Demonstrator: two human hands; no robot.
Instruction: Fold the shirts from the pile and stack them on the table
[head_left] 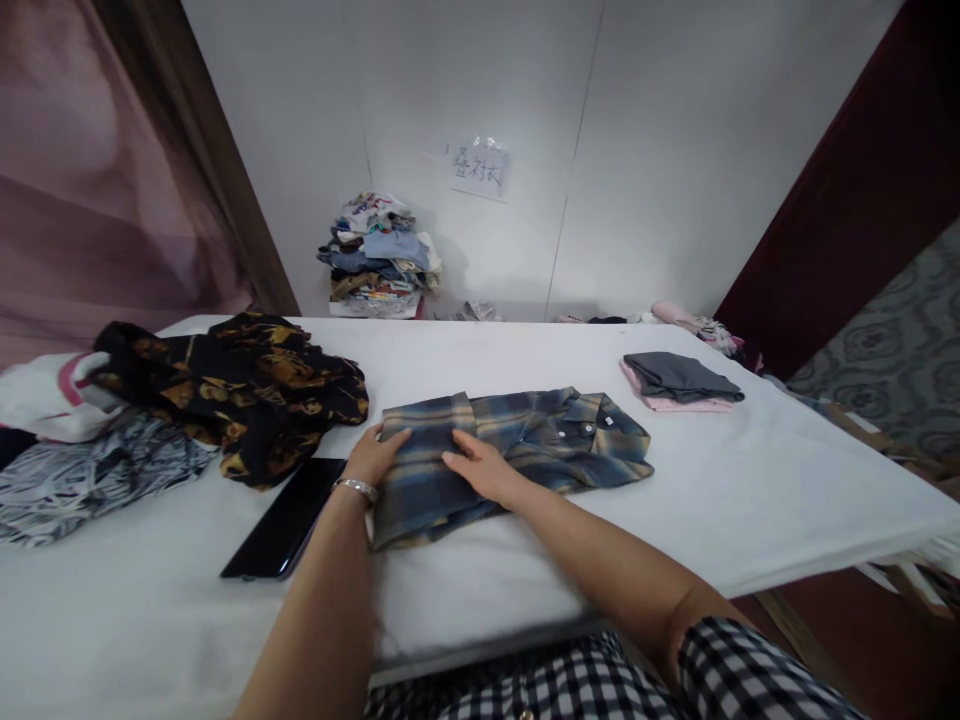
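Note:
A blue and tan plaid shirt (536, 425) lies on the white-covered table, its collar and white buttons toward the right and its left part folded over. My left hand (373, 457), with a silver band at the wrist, is at the shirt's left edge. Its thumb rests on the cloth, and the other fingers are around the edge, partly hidden. My right hand (486, 470) lies on the folded part with its fingers apart, touching the fabric without gripping it.
Left of the shirt lie a black phone-like slab (289, 520), a dark floral garment (262, 390) and a zebra-patterned cloth (97, 475). A grey folded garment (679, 375) sits on pink cloth at right. A tall clothes pile (382, 255) stands against the back wall.

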